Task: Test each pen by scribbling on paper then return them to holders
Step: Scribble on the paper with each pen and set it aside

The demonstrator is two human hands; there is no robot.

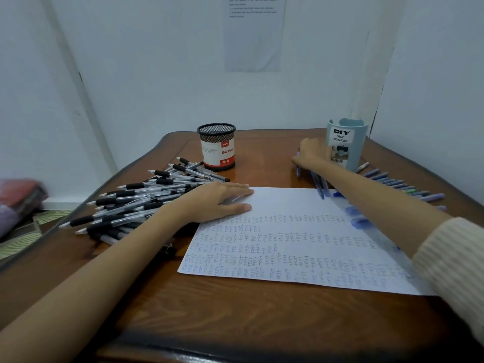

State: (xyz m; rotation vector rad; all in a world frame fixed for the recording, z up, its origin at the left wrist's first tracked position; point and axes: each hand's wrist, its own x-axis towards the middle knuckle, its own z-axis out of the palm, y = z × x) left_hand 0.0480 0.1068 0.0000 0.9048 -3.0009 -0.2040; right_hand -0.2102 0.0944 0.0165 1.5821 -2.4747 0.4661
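A white sheet of paper (288, 247) covered with rows of blue scribbles lies on the wooden table (235, 318). My left hand (217, 203) lies flat on the sheet's upper left corner, fingers straight. My right hand (311, 153) reaches far right and grips a bunch of blue pens (318, 184) beside the light blue desk organizer (347, 142). A black mesh pen holder (217, 146) with a red and white label stands at the back centre. A pile of black-grip pens (141, 200) lies left of the paper.
Several blue and purple pens (408, 188) lie in a row at the table's right edge, behind my right forearm. More blue pens (356, 216) lie under that forearm on the paper. White walls close in behind, with a printed sheet (254, 32) taped up.
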